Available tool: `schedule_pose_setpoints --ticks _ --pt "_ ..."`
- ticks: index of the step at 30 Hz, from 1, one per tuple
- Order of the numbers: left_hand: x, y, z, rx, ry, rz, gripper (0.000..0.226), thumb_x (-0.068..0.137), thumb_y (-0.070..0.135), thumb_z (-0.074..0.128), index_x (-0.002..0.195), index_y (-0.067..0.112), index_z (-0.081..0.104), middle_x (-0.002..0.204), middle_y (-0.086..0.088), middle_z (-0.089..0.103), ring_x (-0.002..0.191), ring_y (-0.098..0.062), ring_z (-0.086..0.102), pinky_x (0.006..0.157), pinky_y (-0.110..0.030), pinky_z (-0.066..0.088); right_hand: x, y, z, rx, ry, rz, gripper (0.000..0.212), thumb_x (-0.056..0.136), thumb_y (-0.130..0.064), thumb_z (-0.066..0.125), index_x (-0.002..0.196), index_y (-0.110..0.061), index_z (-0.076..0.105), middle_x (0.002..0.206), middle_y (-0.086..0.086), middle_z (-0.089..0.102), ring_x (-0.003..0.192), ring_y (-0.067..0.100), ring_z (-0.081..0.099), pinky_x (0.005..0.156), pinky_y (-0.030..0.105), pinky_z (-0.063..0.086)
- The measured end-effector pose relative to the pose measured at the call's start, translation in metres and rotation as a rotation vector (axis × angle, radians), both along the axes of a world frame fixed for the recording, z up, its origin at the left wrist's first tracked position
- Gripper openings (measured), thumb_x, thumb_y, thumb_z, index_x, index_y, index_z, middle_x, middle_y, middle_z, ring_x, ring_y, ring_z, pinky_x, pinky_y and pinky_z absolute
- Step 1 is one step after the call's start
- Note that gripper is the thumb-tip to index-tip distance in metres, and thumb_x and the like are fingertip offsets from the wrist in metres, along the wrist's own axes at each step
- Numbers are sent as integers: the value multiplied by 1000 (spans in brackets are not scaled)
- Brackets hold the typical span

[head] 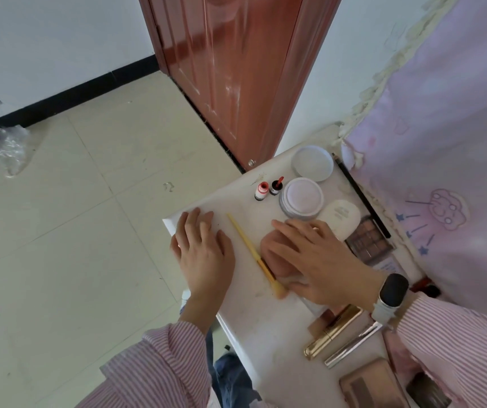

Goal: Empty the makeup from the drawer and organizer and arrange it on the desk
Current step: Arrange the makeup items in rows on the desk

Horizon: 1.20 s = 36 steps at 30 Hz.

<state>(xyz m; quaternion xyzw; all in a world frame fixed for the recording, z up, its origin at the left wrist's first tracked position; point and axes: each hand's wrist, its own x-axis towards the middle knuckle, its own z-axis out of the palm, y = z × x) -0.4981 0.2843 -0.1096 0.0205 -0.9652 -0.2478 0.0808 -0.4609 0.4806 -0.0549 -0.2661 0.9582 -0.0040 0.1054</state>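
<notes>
Head view. Left hand (202, 254) lies flat, fingers straight, on the desk (268, 328) near its left edge, holding nothing. Right hand (315, 260) presses with extended fingers on a peach sponge or puff (274, 245), touching the yellow makeup brush (254, 248). Farther off stand two small red-capped bottles (268, 189), a powder jar (301, 198) and its lid (312, 163); an eyeshadow palette (368, 240) lies right, a gold tube (335, 331) near. Risk, as judged: sliding the puff leftward could nudge the brush toward the desk's edge, or a forward sweep could topple the bottles.
</notes>
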Motion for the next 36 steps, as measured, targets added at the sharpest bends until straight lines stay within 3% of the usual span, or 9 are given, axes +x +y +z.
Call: schedule_pose_setpoints --ticks 7,11,13,16,19,26,30,33,36 --pt "8 -11 -4 -8 7 -113 45 85 25 37 117 2 58 131 -19 52 128 -34 38 104 -39 22 0 -2 7 -211 -4 -183 65 70 -53 52 127 -25 38 122 3 47 109 21 43 86 38 44" --pt "16 -8 28 487 -45 13 29 88 25 43 106 13 62 117 -8 57 109 -14 49 88 -22 42 6 -13 28 -917 -292 -557 73 66 -49 65 131 -38 32 128 -20 41 115 2 43 88 18 44" --pt "21 -6 55 845 -301 68 12 94 23 48 99 22 60 108 -4 60 87 -7 57 68 -14 45 9 -22 34 -1094 -357 -607 75 64 -45 68 130 -40 33 128 -18 46 116 1 47 88 14 44" --pt "24 -7 74 1256 -853 -90 41 91 47 42 110 16 62 105 -8 67 87 -18 66 73 -29 52 14 -39 39 -1013 -343 -520 76 64 -47 70 130 -40 33 130 -21 44 117 -5 43 93 8 35" --pt "24 -13 75 1413 -1038 -147 67 75 63 51 120 15 59 116 -14 64 105 -31 61 82 -39 51 16 -51 38 -890 -260 -419 75 67 -54 66 131 -37 32 131 -28 38 122 -7 37 100 8 29" --pt "23 -15 74 1637 -1065 -19 55 83 59 36 116 18 56 99 -18 60 83 -33 58 69 -38 48 13 -48 37 -688 -143 -182 60 81 -44 56 135 -24 38 137 -8 47 125 -1 38 103 16 26" --pt "24 -10 79 1524 -837 -30 59 76 69 26 118 33 47 90 -14 67 81 -34 66 72 -46 55 9 -55 38 -678 43 -277 44 83 -37 54 119 -12 59 105 -2 67 95 3 56 89 30 40" --pt "28 -7 78 1376 -742 -98 69 84 68 34 124 13 44 105 -12 63 99 -26 64 71 -33 55 6 -63 41 -726 85 -361 40 82 -42 56 109 -14 65 87 -3 63 82 3 53 79 30 43" --pt "22 -10 78 1346 -698 35 54 96 51 28 109 6 56 90 -12 66 89 -22 66 68 -28 54 6 -67 42 -807 -85 -325 44 85 -38 53 119 -12 59 100 -1 58 91 7 55 81 29 46"
